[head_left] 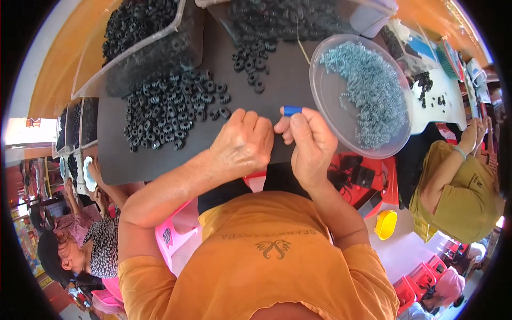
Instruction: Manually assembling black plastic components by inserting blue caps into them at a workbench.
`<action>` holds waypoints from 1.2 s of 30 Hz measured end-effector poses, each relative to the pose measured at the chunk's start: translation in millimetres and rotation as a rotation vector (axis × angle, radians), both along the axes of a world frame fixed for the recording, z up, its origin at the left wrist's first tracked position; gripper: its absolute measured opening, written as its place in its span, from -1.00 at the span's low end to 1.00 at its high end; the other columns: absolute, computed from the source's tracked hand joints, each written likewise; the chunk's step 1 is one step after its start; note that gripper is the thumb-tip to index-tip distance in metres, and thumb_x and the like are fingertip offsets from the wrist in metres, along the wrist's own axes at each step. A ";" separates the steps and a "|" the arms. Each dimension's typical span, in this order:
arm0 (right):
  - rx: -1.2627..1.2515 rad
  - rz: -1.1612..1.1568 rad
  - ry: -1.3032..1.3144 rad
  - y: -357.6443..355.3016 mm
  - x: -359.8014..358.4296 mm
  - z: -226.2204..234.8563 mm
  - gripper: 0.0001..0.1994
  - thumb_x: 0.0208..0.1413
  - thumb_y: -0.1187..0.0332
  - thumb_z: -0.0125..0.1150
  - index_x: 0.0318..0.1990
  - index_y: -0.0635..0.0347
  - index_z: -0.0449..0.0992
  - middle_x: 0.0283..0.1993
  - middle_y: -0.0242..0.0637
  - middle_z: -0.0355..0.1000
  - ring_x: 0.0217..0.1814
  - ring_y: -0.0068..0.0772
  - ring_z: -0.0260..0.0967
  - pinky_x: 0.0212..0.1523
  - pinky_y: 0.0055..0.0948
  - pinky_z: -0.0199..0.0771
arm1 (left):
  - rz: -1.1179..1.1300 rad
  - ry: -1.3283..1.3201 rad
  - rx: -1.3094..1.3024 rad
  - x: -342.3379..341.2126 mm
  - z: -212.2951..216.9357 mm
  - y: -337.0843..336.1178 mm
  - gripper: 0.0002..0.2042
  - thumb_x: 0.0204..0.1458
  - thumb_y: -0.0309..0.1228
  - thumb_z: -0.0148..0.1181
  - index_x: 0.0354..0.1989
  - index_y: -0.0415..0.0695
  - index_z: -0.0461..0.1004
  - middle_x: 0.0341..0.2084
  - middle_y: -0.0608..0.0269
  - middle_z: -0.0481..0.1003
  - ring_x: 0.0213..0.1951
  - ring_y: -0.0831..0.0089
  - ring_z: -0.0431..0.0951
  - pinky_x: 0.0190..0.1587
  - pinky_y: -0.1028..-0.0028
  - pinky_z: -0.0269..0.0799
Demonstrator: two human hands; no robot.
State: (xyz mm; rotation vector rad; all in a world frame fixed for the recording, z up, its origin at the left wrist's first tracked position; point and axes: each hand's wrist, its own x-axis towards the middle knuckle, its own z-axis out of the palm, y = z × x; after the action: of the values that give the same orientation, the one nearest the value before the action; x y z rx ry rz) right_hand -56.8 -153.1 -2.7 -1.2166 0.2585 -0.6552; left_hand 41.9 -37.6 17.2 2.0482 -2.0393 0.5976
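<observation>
My left hand (242, 140) is curled closed over the dark table (213, 165), knuckles up; whatever it grips is hidden. Close beside it, my right hand (313, 146) has its thumb pressed to the index finger, which wears a blue band (292, 111). Anything pinched there is too small or covered to make out. A heap of small black ring-shaped plastic parts (160, 109) spreads out beyond my left hand. To the right of my right hand lies a round clear plastic tray (320, 101) holding many small bluish-grey coil springs (370, 96).
Clear bins of black parts (141, 32) (266, 18) stand along the far edge. A smaller group of black parts (250, 64) lies before the middle bin. Co-workers sit at the right (458, 186) and left (80, 240). A red stool (386, 176) holding dark devices stands below the tray.
</observation>
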 end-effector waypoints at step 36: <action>-0.148 0.022 0.028 1.3 -2.2 -1.6 -0.85 0.21 0.43 0.03 -0.20 0.34 0.46 -0.42 -0.40 0.42 -0.41 -0.69 0.27 -0.38 -0.66 0.29 | 0.250 0.322 0.011 57.2 9.7 -20.4 -0.76 -0.26 -0.40 0.31 -0.37 -0.15 0.47 -0.56 0.17 0.41 -0.45 0.17 0.48 -0.43 0.28 0.37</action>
State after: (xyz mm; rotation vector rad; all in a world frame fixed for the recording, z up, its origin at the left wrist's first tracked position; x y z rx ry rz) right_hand -59.0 -151.8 -4.3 -1.3690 0.2226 -0.6475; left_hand 99.1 -58.1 26.9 2.2526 -1.6267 0.2693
